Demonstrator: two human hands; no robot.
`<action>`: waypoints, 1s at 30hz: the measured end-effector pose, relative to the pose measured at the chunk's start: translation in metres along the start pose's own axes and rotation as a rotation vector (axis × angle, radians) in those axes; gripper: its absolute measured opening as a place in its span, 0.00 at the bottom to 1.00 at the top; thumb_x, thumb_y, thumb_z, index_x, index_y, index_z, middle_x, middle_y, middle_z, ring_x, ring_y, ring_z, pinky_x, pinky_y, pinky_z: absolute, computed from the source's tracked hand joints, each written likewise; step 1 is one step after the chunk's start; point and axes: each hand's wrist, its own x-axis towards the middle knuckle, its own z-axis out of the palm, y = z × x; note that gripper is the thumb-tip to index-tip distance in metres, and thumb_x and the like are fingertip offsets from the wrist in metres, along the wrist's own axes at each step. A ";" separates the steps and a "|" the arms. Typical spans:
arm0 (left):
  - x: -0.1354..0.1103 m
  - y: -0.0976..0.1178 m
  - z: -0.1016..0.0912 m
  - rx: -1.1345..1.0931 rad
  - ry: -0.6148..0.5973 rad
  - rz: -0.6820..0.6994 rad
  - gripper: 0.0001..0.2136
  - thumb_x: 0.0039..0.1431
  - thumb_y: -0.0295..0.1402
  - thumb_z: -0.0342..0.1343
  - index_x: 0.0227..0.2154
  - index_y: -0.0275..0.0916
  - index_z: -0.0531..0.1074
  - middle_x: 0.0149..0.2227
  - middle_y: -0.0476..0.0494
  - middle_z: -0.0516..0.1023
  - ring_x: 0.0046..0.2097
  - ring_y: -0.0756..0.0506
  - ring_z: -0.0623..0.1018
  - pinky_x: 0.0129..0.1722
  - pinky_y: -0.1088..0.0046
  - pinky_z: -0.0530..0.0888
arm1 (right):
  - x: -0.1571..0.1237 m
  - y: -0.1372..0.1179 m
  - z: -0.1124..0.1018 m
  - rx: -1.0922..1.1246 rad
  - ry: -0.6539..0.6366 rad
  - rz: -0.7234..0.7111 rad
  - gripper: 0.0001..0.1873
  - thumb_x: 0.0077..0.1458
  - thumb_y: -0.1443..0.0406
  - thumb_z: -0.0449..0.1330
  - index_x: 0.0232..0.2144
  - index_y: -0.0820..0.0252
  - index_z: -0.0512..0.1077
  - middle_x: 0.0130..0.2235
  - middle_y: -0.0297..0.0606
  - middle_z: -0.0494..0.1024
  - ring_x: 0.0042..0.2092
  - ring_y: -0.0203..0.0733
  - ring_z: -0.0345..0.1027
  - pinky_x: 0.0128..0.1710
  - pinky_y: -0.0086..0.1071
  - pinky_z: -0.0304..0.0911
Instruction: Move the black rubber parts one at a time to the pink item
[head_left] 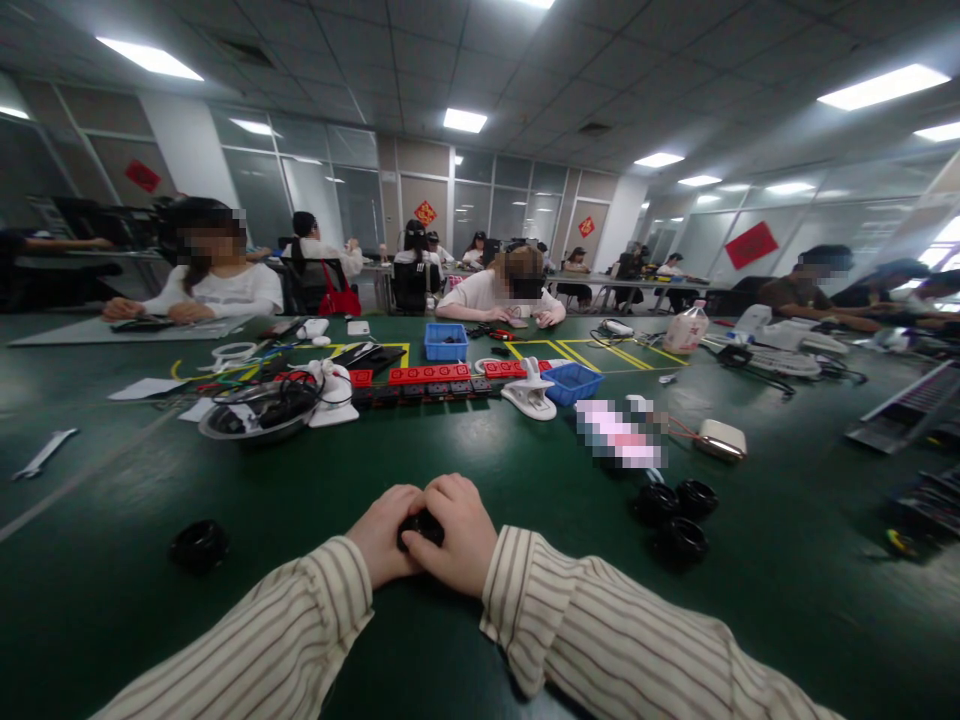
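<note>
Both hands [459, 535] (together) around black part [421, 526]

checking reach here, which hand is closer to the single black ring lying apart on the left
Left. The left hand is right of the black ring, bare mat between them. The right hand lies past the left one, farther away; both clasp a small black part.

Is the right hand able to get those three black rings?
Probably yes: the black rings lie just right of the right hand with only bare green table between. It and the left hand grip a small black part, though.
</note>
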 end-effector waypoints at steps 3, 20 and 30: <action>0.000 0.000 0.000 -0.015 -0.001 0.001 0.16 0.36 0.30 0.59 0.34 0.38 0.68 0.39 0.43 0.71 0.44 0.40 0.71 0.47 0.61 0.69 | 0.000 0.001 0.000 0.072 0.006 -0.112 0.06 0.43 0.68 0.55 0.29 0.59 0.67 0.33 0.37 0.70 0.39 0.41 0.61 0.43 0.37 0.56; 0.000 -0.001 0.002 0.017 0.012 -0.022 0.17 0.39 0.33 0.59 0.35 0.37 0.67 0.38 0.43 0.71 0.42 0.40 0.70 0.46 0.60 0.69 | 0.000 0.001 0.000 -0.005 0.009 0.030 0.11 0.45 0.61 0.61 0.31 0.59 0.67 0.35 0.37 0.68 0.40 0.43 0.60 0.43 0.38 0.56; -0.002 -0.001 0.003 -0.028 0.039 0.042 0.18 0.38 0.30 0.58 0.37 0.36 0.68 0.42 0.41 0.71 0.47 0.39 0.70 0.51 0.61 0.66 | 0.000 0.000 -0.003 0.190 0.018 -0.234 0.10 0.39 0.71 0.49 0.27 0.58 0.65 0.31 0.36 0.72 0.39 0.41 0.63 0.45 0.37 0.57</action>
